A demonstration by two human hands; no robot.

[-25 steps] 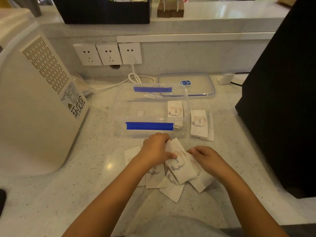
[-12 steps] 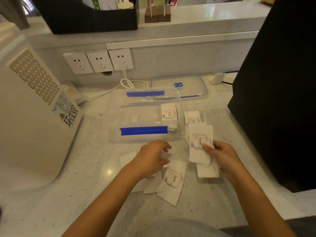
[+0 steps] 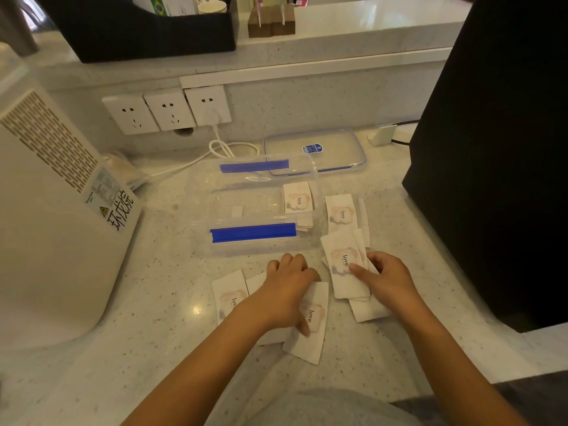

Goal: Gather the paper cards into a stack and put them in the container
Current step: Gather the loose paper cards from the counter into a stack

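Observation:
White paper cards printed "love" lie on the counter in front of a clear plastic container (image 3: pixel 255 241) with blue clips. A few cards (image 3: pixel 297 199) rest inside the container at its right end. My right hand (image 3: pixel 387 278) holds a small stack of cards (image 3: pixel 342 262), thumb pressed on the top one, over more cards (image 3: pixel 367 312). Another pile (image 3: pixel 341 212) lies just right of the container. My left hand (image 3: pixel 285 290) presses down on a card (image 3: pixel 312 330), thumb on its face. One more card (image 3: pixel 229 295) lies to its left.
The container's clear lid (image 3: pixel 332 144) lies behind it. A large white appliance (image 3: pixel 46 210) stands at the left, a black box (image 3: pixel 498 149) at the right. Wall sockets (image 3: pixel 166 110) and a white cable (image 3: pixel 227 149) sit at the back, under a raised ledge.
My right hand carried a few cards from the middle pile to the right, onto the cards beside the container. My left hand shifted down onto another card. The camera tilted downward.

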